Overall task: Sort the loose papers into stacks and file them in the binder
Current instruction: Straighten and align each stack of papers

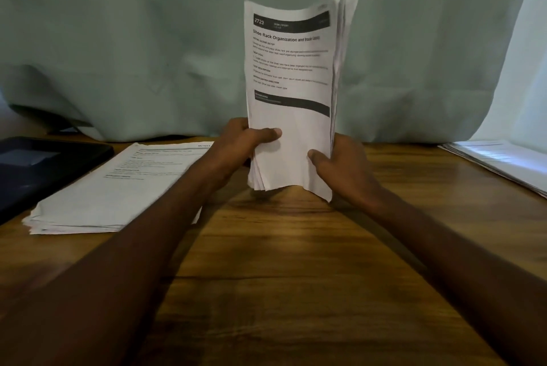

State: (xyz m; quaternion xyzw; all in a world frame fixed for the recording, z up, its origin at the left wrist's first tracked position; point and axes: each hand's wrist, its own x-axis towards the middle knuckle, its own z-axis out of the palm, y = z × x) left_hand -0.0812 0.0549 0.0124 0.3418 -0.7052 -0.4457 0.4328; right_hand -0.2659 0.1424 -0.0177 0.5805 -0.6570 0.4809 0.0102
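white printed paper bundle stands upright on the brown wooden table, gripped low at both side edges: left hand and right hand curl around it, thumbs across the front sheet.

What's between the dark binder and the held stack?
In the head view, a flat paper stack lies on the table between the binder and the held stack; the left forearm crosses it.

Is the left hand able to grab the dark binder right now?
Probably not yet. The left hand grips the upright stack of papers together with the right hand. The dark binder lies uncovered to the left, beyond the flat pile of papers, so it must let go first.
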